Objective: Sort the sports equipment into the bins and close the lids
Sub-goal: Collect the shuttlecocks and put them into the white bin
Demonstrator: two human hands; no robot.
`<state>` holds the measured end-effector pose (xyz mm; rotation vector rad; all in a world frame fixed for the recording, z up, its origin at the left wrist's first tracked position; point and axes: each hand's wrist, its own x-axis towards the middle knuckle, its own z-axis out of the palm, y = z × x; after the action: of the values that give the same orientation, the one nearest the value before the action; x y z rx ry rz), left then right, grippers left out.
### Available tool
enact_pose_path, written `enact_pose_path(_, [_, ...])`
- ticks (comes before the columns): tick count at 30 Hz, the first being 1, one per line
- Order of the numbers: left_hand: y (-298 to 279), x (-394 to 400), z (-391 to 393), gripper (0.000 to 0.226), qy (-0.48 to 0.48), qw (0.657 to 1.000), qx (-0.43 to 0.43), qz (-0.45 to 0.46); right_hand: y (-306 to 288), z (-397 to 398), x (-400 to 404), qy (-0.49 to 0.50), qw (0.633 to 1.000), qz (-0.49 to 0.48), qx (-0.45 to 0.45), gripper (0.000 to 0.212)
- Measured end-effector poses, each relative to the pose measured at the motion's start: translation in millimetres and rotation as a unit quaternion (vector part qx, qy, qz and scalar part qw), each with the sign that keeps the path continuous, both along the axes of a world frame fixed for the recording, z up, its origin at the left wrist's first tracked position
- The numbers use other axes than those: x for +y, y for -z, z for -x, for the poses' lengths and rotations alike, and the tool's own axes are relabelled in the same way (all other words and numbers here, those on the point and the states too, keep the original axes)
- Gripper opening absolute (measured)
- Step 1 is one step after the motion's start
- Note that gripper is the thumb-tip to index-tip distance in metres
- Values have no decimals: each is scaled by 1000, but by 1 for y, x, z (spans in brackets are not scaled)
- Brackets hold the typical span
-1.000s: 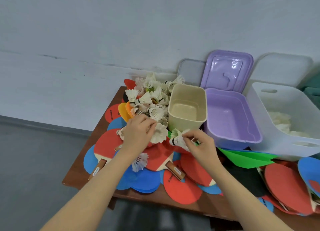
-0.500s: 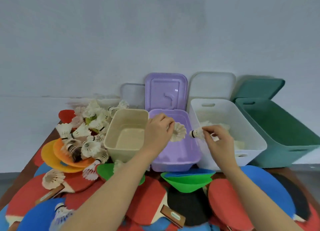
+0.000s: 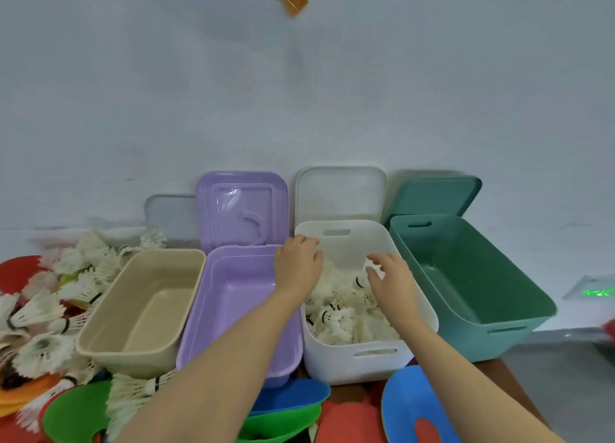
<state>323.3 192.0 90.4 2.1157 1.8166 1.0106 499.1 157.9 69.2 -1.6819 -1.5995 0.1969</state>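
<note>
Both hands, left [image 3: 297, 262] and right [image 3: 388, 274], are held over the white bin [image 3: 372, 364] of shuttlecocks [image 3: 336, 316], fingers loosely spread, nothing gripped. More shuttlecocks from the pile [image 3: 43, 313] should be fetched next.

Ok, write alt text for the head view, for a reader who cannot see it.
Both hands, left hand and right hand, hang open over a white bin holding shuttlecocks. Beige bin, purple bin and green bin stand empty beside it, lids up; loose shuttlecocks lie left.
</note>
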Motion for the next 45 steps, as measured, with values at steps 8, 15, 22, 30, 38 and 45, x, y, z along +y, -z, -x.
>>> enact_pose_path(8, [10,-14,32,33,39,995,97,-9,20,16,-6,-70,997,17,-39,21])
enact_pose_path(15, [1,-47,102,28,56,986,131,-81,5,80,-25,-146,987,-34,-54,13])
enact_pose_path(22, [0,-92,209,44,56,987,139,-50,5,183,-59,-214,976,-33,-30,16])
enact_pose_path(30, [36,-160,364,42,33,987,160,0,39,318,-117,-254,967,15,-6,18])
enact_pose_path(38, [96,-230,473,35,9,986,133,101,79,420,-176,-261,965,29,29,23])
enact_pose_path(45, [130,-255,520,38,-41,984,118,128,113,479,-212,-312,934,167,-41,44])
